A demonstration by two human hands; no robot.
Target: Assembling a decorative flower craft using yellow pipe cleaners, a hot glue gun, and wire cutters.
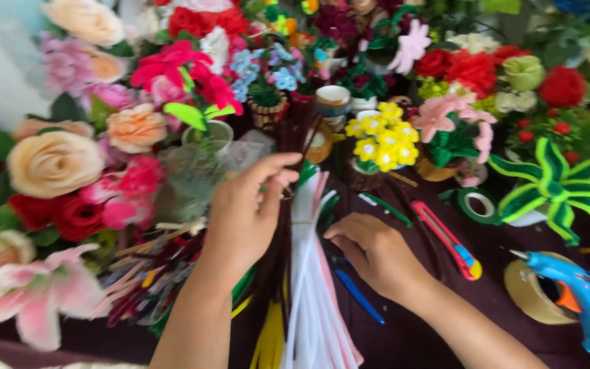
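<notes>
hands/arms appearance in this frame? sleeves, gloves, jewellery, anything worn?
Both are bare. The left hand and the right hand have no gloves, and no rings, watch or bracelet can be seen. Both forearms are uncovered as far as the bottom edge of the frame, with no sleeve in view. Nails look short and unpainted, though the picture is slightly blurred.

Setting: craft workbench for handmade artificial flowers. Evidence: far side crowded with finished fabric and chenille-stem bouquets, e.g. small pot of yellow blossoms [379,140]; near centre, bundle of white and pink chenille stems [312,287]; right, blue hot-glue gun [578,294], red utility knife [448,239], green floral tape roll [479,205].
</notes>
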